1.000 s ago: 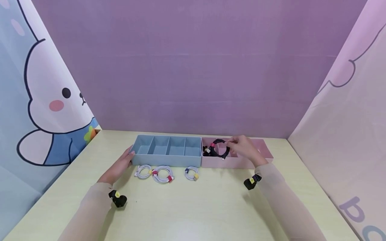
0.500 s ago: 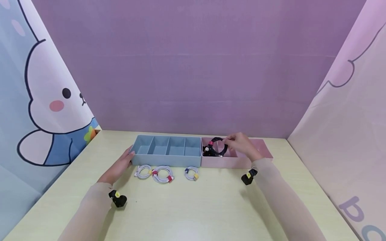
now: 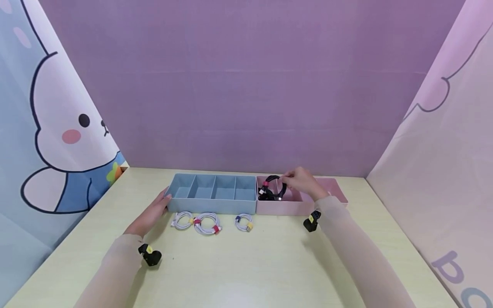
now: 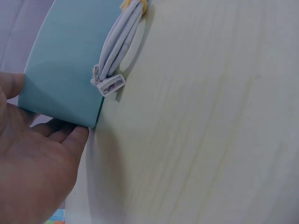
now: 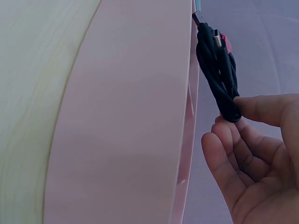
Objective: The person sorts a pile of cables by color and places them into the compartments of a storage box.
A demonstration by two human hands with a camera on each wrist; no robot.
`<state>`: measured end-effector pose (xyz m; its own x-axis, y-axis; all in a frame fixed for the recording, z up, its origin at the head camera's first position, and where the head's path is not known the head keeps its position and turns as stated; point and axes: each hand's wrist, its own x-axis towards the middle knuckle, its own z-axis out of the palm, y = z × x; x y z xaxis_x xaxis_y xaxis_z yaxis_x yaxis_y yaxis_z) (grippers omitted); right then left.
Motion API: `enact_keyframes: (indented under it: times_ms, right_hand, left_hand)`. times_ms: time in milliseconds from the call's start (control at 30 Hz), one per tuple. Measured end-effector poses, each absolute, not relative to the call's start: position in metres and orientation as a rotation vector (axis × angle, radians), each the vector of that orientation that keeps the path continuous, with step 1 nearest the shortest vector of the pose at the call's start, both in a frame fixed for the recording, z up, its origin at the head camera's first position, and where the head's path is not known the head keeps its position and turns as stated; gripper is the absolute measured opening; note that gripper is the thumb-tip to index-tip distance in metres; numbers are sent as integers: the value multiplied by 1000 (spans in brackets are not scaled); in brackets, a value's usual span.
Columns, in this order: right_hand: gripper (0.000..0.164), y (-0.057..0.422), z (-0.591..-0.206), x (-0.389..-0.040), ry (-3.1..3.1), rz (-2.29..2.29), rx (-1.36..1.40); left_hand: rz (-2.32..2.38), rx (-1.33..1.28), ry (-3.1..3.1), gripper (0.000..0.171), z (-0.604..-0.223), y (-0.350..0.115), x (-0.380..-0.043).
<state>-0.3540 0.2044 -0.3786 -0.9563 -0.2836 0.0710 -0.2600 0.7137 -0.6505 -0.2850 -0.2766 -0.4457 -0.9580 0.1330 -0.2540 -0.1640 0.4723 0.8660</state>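
My right hand [image 3: 301, 182] pinches a coiled black cable [image 5: 217, 70] between thumb and fingers, above the left part of the pink divided box [image 3: 286, 208]. A red tie and metal plugs show on the coil. More black cable lies in the leftmost pink compartment; the overlap hides how much. At the far left, my left hand [image 3: 152, 211] grips the end of the blue divided box [image 3: 212, 206], thumb at the rim and fingers against the end wall. White coiled cables lie before the blue box: one with a yellow tie [image 3: 182, 220], one with red ties [image 3: 207, 223], one with blue and yellow ties [image 3: 243, 222].
Both boxes stand end to end near the back of the pale wooden table [image 3: 239, 265]. A purple backdrop [image 3: 246, 85] rises behind them. Printed cloths hang at the left [image 3: 69, 141] and right [image 3: 435, 171].
My right hand has moved left with the black cable, bringing it over the leftmost pink compartment. My left hand stays at the blue box's end.
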Motion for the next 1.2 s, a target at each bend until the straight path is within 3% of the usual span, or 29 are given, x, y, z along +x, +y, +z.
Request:
enact_keyframes:
  times_ms: [767,1200]
  right_hand:
    - [28,181,-381,-364,2957,-1000,-518]
    - [30,181,-377,-350,2876,-1127,-516]
  left_hand:
    - [1493,4,2462,69,-448,-277,-287]
    - [1489,25,2481,69,-448,-277,-286]
